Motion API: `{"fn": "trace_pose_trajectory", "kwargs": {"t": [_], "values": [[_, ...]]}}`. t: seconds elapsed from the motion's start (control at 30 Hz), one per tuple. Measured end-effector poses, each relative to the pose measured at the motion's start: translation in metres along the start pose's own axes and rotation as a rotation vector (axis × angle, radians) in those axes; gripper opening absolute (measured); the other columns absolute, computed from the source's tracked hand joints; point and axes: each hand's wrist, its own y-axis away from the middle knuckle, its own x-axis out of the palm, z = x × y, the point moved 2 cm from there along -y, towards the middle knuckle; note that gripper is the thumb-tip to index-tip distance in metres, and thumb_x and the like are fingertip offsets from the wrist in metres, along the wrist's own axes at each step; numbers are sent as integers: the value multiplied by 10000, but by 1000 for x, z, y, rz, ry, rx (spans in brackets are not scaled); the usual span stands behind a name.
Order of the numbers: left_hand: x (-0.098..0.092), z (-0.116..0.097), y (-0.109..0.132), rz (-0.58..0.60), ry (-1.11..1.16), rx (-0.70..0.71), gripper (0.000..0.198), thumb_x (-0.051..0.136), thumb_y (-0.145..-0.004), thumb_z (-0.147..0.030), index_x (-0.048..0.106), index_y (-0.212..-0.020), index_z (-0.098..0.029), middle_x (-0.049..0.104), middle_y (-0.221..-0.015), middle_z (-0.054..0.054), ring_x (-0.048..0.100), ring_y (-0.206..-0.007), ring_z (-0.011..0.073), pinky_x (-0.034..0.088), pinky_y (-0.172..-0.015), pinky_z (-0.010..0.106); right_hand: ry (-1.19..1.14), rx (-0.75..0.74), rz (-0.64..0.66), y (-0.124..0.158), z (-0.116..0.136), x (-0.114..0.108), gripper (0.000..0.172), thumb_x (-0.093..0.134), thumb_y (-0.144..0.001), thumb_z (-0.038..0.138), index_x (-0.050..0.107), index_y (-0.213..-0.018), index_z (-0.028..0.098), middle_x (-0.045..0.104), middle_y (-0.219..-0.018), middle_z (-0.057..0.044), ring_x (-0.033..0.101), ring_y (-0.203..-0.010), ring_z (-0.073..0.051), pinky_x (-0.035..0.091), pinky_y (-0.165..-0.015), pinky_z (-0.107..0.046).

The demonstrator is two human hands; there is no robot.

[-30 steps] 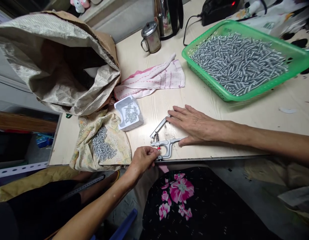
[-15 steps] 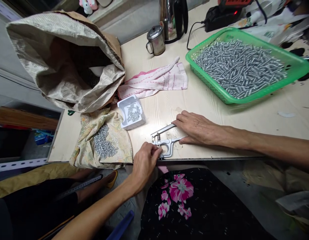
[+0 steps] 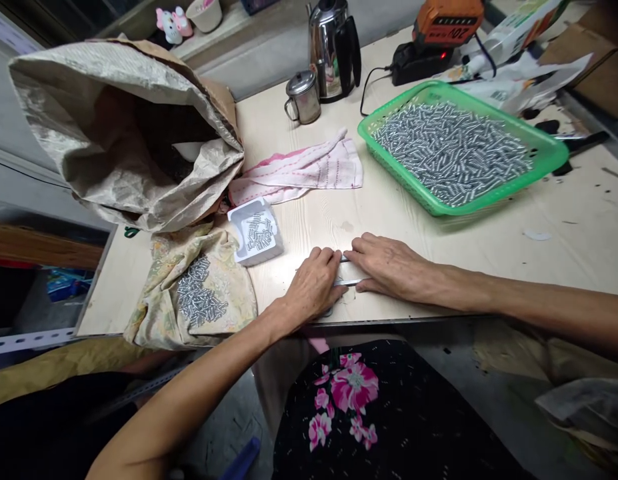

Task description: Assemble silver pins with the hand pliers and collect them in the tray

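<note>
My left hand (image 3: 315, 285) lies palm down on the head of a metal hand press tool, fingers spread over it. My right hand (image 3: 386, 265) presses flat on the tool's two handles (image 3: 349, 281), which show only as a thin strip between the hands. The tool rests at the table's near edge. A small white tray (image 3: 255, 232) of short metal pins sits just left of my left hand. More pins lie in a pile (image 3: 199, 295) on a flowered cloth (image 3: 169, 320).
A green basket (image 3: 549, 163) full of metal pins stands at the back right. A large open paper sack (image 3: 113, 133) fills the back left. A pink striped towel (image 3: 309, 170), a steel mug (image 3: 303, 97), a kettle (image 3: 333, 47) and an orange charger (image 3: 446, 20) lie farther back.
My left hand moved up from the tool's lower jaw onto its head, covering it. The tool's handles have come together under my right hand. The camera tilted slightly.
</note>
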Motion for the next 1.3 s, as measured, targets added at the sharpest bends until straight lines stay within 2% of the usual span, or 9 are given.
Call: {"fn": "trace_pose_trajectory", "kwargs": {"t": [0.1,0.33,0.57,0.77,0.9,1.0,1.1,1.2,1.3], "values": [[-1,-1,-4,-5,4,14,318,634,-900,-284,550,-1165,-128,581,-1122,106,504,-1054,266,487,-914,401,-15,33,9,-2,-1,0,280,759,-814,314,653,-1008,141,610,-921,-90,540,-885,-237,403,-739,-331],[3,-2,-3,-41,35,-50,159,610,-931,-283,612,-1030,-159,610,-1026,75,519,-1000,250,479,-832,368,-24,59,37,-9,2,3,67,647,-889,205,646,-855,147,630,-855,-78,556,-828,-212,363,-713,-324],[3,-4,-6,4,89,-90,100,603,-931,-239,643,-955,-150,616,-987,81,516,-992,254,467,-819,366,-135,10,-2,-6,-3,12,140,542,-943,186,612,-823,167,613,-800,-44,543,-769,-175,368,-709,-305],[7,6,-6,-102,143,-77,261,705,-842,-301,627,-1033,-142,602,-1047,84,529,-1009,248,474,-880,367,-71,-101,-124,5,0,7,203,530,-977,284,616,-1093,141,620,-904,-79,542,-826,-214,394,-764,-339],[-22,27,-9,-8,160,-49,360,749,-776,-363,667,-1051,-146,595,-1046,95,551,-1035,266,478,-895,362,-80,-193,-176,1,4,-13,280,495,-989,299,554,-1226,162,614,-910,-76,532,-815,-221,393,-752,-344],[-66,51,-10,89,213,-8,379,721,-775,-310,674,-1108,-135,618,-1065,98,575,-1027,258,475,-912,354,-118,-226,-237,-22,2,-37,286,473,-1000,345,535,-1222,176,615,-953,-87,538,-861,-226,402,-786,-348],[-107,77,-9,145,355,64,352,600,-815,-180,651,-1161,-142,660,-1098,67,604,-982,200,473,-905,303,-111,-271,-300,-57,0,-59,315,474,-1000,360,512,-1246,168,621,-1026,-112,543,-935,-243,407,-823,-359],[-124,102,-13,70,335,26,281,496,-856,-126,675,-1072,-157,693,-1032,51,615,-907,169,467,-872,280,-25,-284,-304,-94,-2,-72,295,490,-992,326,549,-1218,146,617,-1048,-133,527,-965,-254,402,-821,-361],[-121,125,-24,-86,135,-116,169,518,-903,-194,668,-840,-153,677,-834,60,602,-796,182,459,-801,289,92,-264,-269,-122,1,-75,242,497,-988,318,632,-1098,149,605,-1019,-132,508,-928,-247,388,-782,-352]]}}
